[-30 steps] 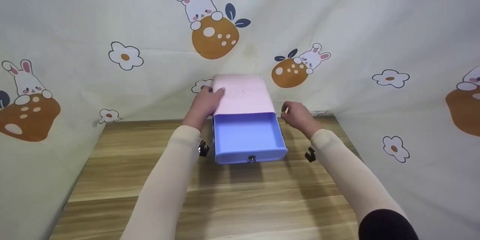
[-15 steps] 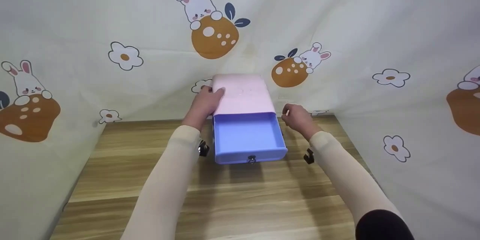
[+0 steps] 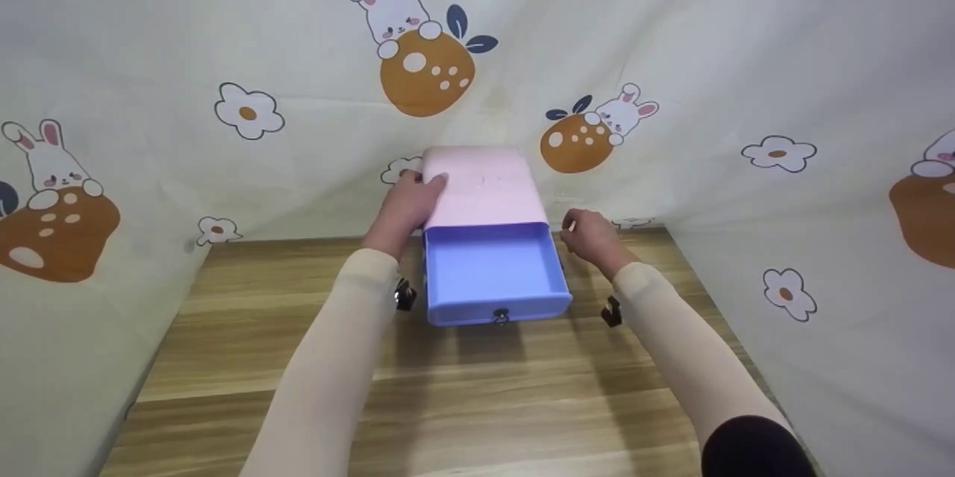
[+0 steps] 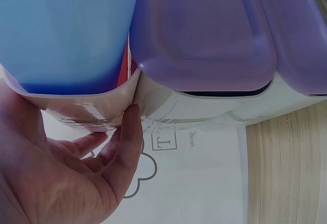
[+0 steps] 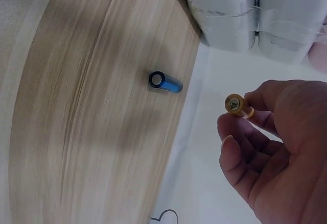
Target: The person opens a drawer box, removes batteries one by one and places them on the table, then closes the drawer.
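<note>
A small drawer unit has a pink top and a pulled-out blue drawer with a ring pull. Bare blue floor shows inside that drawer. My left hand holds the pink casing at its left edge, thumb on top and fingers down the side. In the left wrist view a fingertip touches the casing beside two purple drawers. To the right of the unit, my right hand pinches a small gold battery between thumb and fingers. A blue battery is on the wooden table.
The wood-grain table ends at a pale cloth backdrop printed with rabbits and flowers. This cloth also closes in both sides. In the right wrist view, the unit's white casings stand close above my right hand.
My right hand has sunk slightly, staying beside the unit. The left hand, the unit and its pulled-out drawer hold their places.
</note>
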### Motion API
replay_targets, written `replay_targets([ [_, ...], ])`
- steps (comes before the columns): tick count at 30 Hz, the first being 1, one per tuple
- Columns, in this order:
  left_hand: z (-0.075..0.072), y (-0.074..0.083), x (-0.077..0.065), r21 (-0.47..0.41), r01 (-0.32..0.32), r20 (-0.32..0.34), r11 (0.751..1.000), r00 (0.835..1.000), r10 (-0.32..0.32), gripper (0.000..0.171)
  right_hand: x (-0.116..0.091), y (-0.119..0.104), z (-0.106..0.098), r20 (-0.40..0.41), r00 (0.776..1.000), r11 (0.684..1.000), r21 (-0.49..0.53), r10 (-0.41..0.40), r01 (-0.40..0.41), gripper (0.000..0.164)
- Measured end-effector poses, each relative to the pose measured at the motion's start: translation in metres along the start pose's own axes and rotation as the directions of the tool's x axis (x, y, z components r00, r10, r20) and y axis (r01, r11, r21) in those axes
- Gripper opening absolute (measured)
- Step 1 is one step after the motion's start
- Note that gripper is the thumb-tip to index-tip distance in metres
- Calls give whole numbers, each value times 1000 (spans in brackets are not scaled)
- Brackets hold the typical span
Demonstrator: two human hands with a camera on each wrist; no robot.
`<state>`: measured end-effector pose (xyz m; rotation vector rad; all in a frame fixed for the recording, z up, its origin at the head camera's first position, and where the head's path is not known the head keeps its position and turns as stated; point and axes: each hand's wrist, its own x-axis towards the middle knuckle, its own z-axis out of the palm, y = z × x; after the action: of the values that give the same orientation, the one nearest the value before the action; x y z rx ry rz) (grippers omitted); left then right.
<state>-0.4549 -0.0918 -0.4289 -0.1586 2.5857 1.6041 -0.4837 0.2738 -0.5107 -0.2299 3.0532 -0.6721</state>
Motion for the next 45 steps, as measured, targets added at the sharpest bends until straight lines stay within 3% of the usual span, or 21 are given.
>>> replay_targets([
  [6, 0, -1, 1, 0, -6, 2, 1000, 1000, 6, 82, 2, 3, 6, 11, 1000, 999, 33, 6, -7, 15],
  [11, 0, -1, 2, -1, -2, 6, 1000, 1000, 2, 82, 3, 6, 12, -5, 1000, 999, 17, -29, 30, 15],
  [24, -2, 1, -2, -1, -3, 4, 1000, 1000, 3, 83, 4, 8, 25, -36, 999, 999, -42, -31, 29, 16],
  [37, -1, -1, 0, 1, -4, 6, 1000, 1000, 4, 83, 6, 17, 35, -38, 999, 1000, -24, 0, -1, 18],
  [45, -1, 0, 0, 9, -14, 2, 1000, 1000, 14, 82, 7, 24, 40, -10, 997, 997, 42, 71, -71, 18],
])
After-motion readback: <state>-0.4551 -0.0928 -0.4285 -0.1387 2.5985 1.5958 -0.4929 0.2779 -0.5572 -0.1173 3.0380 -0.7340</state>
